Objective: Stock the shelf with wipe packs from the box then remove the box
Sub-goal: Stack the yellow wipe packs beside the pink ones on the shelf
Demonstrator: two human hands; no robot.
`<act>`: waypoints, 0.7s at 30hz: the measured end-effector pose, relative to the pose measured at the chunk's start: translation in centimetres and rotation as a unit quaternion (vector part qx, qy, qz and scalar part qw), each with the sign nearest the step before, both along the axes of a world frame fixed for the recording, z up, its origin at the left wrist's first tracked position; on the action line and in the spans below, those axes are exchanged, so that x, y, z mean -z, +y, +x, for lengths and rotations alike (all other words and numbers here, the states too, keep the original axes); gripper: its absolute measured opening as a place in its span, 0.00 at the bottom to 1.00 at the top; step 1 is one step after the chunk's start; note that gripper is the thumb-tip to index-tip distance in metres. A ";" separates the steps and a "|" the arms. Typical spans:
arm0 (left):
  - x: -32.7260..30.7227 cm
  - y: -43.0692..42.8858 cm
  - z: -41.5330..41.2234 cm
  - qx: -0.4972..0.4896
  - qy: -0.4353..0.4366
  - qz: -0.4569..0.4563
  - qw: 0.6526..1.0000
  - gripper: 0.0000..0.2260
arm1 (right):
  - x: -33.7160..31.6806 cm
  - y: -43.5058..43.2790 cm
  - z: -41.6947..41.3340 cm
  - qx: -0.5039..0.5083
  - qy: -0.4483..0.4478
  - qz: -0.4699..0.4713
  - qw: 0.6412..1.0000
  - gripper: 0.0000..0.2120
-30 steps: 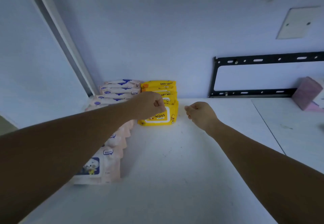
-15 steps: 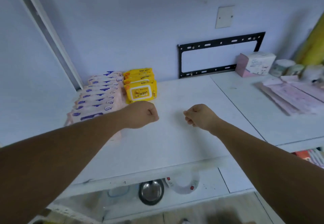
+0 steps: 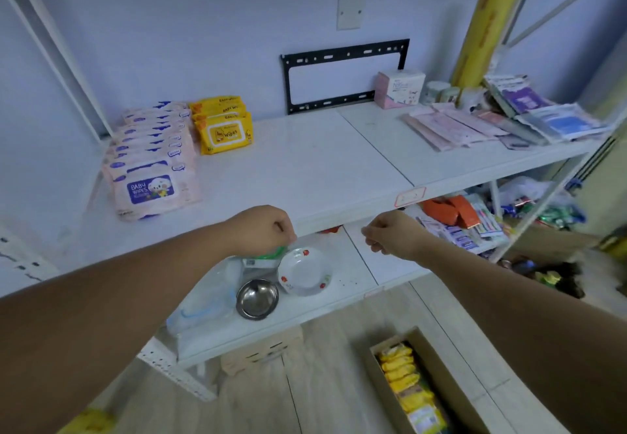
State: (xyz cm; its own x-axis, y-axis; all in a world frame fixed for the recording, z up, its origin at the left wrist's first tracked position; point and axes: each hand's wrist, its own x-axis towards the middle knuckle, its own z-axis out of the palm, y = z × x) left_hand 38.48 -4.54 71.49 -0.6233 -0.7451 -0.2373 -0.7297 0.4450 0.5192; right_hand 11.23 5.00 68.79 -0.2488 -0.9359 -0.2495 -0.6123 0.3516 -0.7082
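**Empty fists at the shelf edge, box of wipes on the floor below**

Both hands hover in front of the near edge of the white shelf (image 3: 305,169), curled into loose fists and holding nothing. The left hand (image 3: 263,230) sits just left of centre, the right hand (image 3: 390,235) a little apart to its right.

On the far left of the shelf stand two rows of wipe packs: a long row of pink packs (image 3: 152,158) running from near to far, and just beside it to the right a short row of yellow packs (image 3: 224,124) against the wall. Both rows lie well beyond the hands.

The cardboard box (image 3: 437,359) rests on the wooden floor at the near right, below the right forearm, open, with more yellow packs (image 3: 407,386) lined up inside.

On the lower shelf under the hands sit a steel bowl (image 3: 257,299) and a white dish (image 3: 303,270), touching each other.
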 end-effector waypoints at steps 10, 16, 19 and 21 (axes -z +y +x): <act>1.6 5.7 -9.9 0.034 0.007 0.065 0.997 0.04 | 1.7 9.0 -8.2 0.036 0.017 0.032 0.999 0.13; 4.1 9.8 -18.9 0.063 -0.020 0.077 0.995 0.06 | 5.4 15.7 -16.8 0.066 0.033 0.099 0.992 0.13; 6.8 11.9 -23.8 0.084 -0.044 0.098 0.991 0.04 | 8.2 19.7 -21.2 0.079 0.023 0.143 0.986 0.13; 8.9 13.5 -26.7 0.104 -0.065 0.102 0.987 0.04 | 10.1 22.1 -23.8 0.085 0.013 0.172 0.981 0.12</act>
State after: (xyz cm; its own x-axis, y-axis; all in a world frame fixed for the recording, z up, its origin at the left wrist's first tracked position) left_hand 11.73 9.00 62.64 -0.7114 -0.5336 -0.4573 -0.7006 0.4881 0.5205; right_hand -12.53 27.07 58.73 -0.4046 -0.7421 -0.5344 -0.5406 0.6655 -0.5147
